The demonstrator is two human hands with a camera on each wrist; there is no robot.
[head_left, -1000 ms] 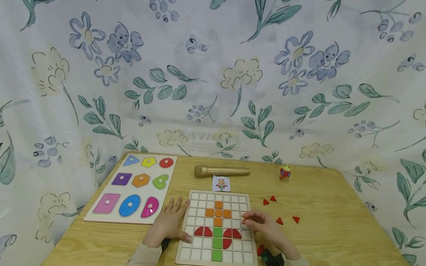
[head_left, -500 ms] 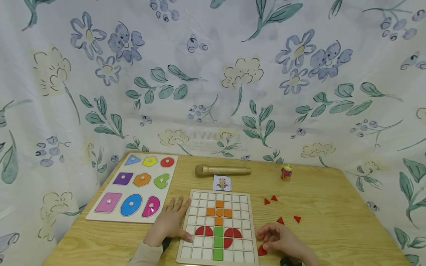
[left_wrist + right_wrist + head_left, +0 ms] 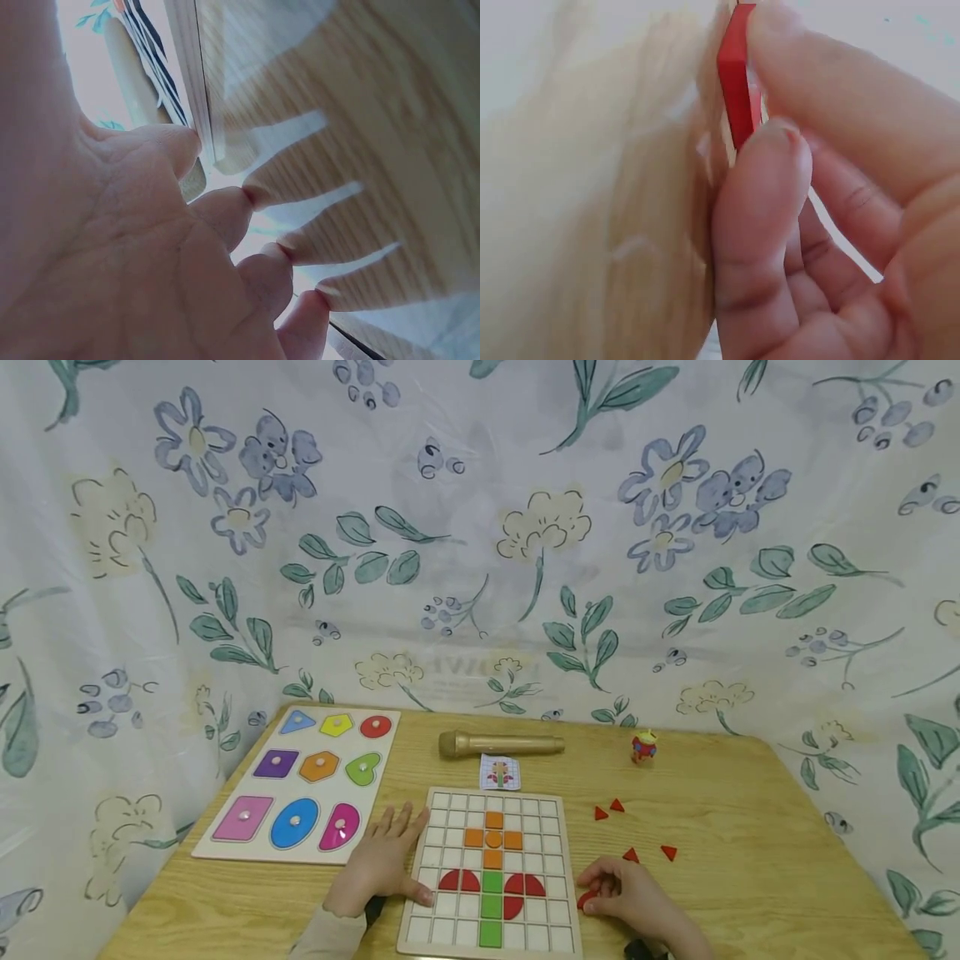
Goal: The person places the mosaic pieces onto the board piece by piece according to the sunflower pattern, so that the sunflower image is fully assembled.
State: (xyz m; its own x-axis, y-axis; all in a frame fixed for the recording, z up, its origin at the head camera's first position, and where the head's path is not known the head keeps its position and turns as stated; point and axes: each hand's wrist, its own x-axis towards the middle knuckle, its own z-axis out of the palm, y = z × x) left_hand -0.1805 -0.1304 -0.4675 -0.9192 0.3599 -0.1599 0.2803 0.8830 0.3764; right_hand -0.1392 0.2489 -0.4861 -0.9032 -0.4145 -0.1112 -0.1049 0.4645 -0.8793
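Observation:
My right hand (image 3: 637, 900) pinches a red quarter-circle tile (image 3: 585, 902) between thumb and finger, just off the board's right edge. In the right wrist view the tile (image 3: 739, 79) stands on edge at the fingertips, part of it hidden. My left hand (image 3: 378, 864) lies with fingers spread at the left side of the wooden grid board (image 3: 573, 935), its thumb on the rim. On the board are orange squares (image 3: 494, 819) around an orange circle (image 3: 492, 840), a column of green squares (image 3: 491, 907), and red quarter-circles (image 3: 513, 907) on both sides.
Several small red triangles (image 3: 668, 853) lie right of the board. Behind it are a printed pattern card (image 3: 500, 772), a gold microphone (image 3: 502, 745) and a toy figure (image 3: 643, 747). A knobbed shape puzzle (image 3: 315, 793) lies at the left. A floral curtain (image 3: 480, 568) hangs behind the table.
My right hand has moved from the board's right edge down to the red quarter-circle tile on the table and taken hold of it, shifting it slightly away from me. My left hand stays put.

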